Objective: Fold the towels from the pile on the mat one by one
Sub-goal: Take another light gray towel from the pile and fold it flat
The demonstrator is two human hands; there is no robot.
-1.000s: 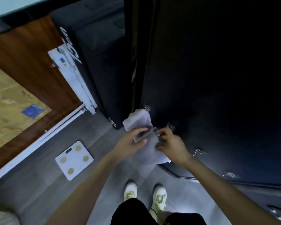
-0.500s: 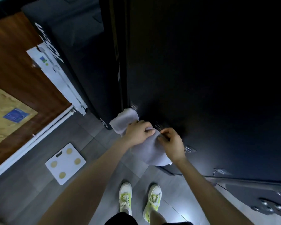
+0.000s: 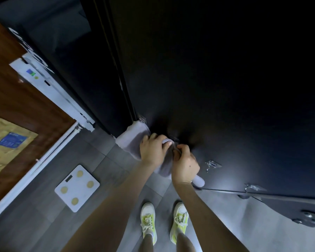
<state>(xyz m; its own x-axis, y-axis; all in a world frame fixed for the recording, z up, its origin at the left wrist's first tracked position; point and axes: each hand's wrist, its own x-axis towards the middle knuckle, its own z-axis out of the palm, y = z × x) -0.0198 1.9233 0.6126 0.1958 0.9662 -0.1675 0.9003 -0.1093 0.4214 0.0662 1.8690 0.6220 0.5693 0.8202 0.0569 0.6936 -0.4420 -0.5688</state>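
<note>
Head view, looking steeply down. A grey towel hangs against the lower part of a dark panel, above the tiled floor rather than on any mat or surface. Its upper left corner lies just beside a small metal hook; whether the cloth is caught on that hook cannot be told. The hands are close together at the middle of the towel, almost touching. The left hand has its fingers curled over a bunched fold, with the thumb pressed along the cloth. The right hand pinches the fabric just beside it, and the towel's pale lower end shows below that wrist. Two more clear hooks are fixed to the panel further right — both bare. On the floor to the left lies a white bathroom scale with four round yellowish pads. Directly below the hands stand the person's white and yellow-green shoes. At far left a brown wooden panel runs beside a white framed strip — detail there is blurred.
</note>
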